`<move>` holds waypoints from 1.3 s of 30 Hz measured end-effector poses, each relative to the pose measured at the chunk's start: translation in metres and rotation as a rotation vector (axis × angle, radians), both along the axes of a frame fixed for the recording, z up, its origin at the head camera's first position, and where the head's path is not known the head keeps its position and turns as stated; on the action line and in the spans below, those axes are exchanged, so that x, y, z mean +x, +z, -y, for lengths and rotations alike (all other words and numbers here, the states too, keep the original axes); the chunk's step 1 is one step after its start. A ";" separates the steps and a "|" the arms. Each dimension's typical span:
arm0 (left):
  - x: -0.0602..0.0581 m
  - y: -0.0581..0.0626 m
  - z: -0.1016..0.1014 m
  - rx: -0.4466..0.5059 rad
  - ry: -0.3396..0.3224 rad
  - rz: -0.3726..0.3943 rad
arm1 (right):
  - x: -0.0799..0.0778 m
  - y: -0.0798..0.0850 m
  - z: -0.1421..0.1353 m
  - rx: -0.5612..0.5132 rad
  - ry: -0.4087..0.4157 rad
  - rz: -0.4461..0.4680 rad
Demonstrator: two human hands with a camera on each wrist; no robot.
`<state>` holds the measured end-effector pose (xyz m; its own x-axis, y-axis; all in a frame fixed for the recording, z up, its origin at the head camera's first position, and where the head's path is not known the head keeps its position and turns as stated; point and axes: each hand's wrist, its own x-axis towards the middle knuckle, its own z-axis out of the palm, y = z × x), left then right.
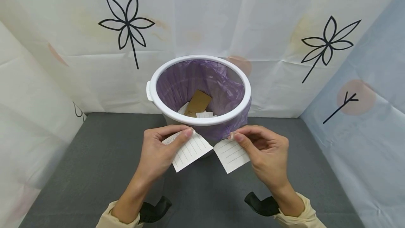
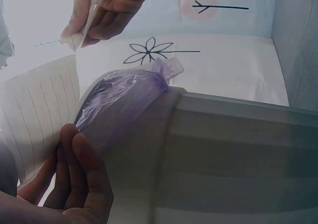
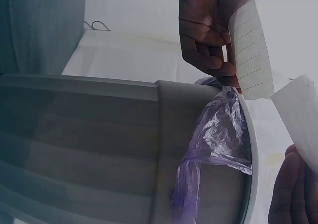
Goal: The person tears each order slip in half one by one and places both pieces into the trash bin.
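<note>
My left hand (image 1: 158,154) pinches a lined white paper piece (image 1: 193,152) between thumb and fingers. A second lined paper piece (image 1: 232,156) is pinched by my right hand (image 1: 269,154). The two pieces meet at one corner, with a torn V-shaped gap above it. Both hands are in front of a white trash can (image 1: 200,120) with a purple bag (image 1: 221,80) lining it. In the left wrist view, the left paper piece (image 2: 42,105) stands close to the can's rim.
Inside the can lie a brown cardboard piece (image 1: 198,102) and scraps of lined paper (image 1: 205,114). The can stands on a dark grey table (image 1: 104,171). Patterned white cloth (image 1: 202,17) hangs behind and at the sides. Black straps circle both wrists.
</note>
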<state>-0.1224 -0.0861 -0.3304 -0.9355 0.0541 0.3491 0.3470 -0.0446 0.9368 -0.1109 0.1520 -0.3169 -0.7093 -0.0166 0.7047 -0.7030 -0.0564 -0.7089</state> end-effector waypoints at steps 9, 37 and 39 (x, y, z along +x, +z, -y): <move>0.000 0.001 0.003 -0.014 0.019 0.001 | 0.000 0.001 -0.002 -0.025 0.001 -0.012; 0.000 0.048 0.029 -0.110 0.163 -0.073 | -0.011 0.032 -0.017 0.007 -0.021 -0.058; -0.001 0.055 0.030 -0.111 0.158 -0.073 | -0.012 0.038 -0.018 0.020 -0.023 -0.069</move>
